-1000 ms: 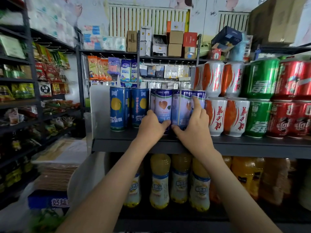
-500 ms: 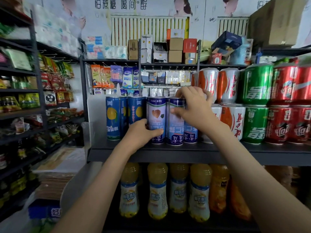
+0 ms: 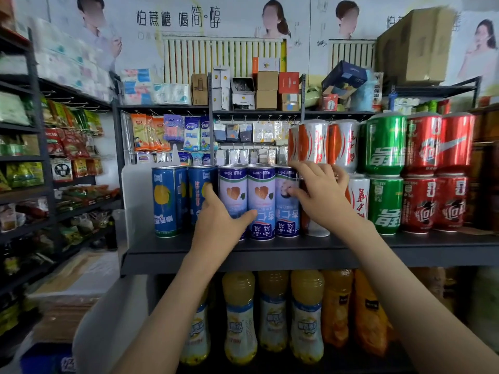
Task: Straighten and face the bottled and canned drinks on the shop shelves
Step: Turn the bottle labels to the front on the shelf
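Observation:
Three tall pale-blue almond-drink cans (image 3: 260, 201) stand in a row on the dark shelf (image 3: 270, 251), between two dark-blue cans with a yellow fruit (image 3: 165, 201) and stacked white-and-orange cans (image 3: 341, 147). My left hand (image 3: 220, 221) wraps the lower part of the leftmost pale-blue can (image 3: 231, 187), thumb across its front. My right hand (image 3: 321, 197) grips the rightmost pale-blue can (image 3: 286, 211), fingers curled over its top rim and thumb on its label. That can's label faces partly sideways.
Green cans (image 3: 384, 203) and red cola cans (image 3: 434, 203) are stacked two high to the right. Yellow and orange juice bottles (image 3: 240, 317) fill the shelf below. A white divider (image 3: 135, 201) ends the shelf on the left. Snack racks (image 3: 32, 163) line the aisle at left.
My right hand has shifted from the middle cans' tops to the rightmost pale-blue can. The middle can now shows its heart label to the front. My left hand stays low on the left can.

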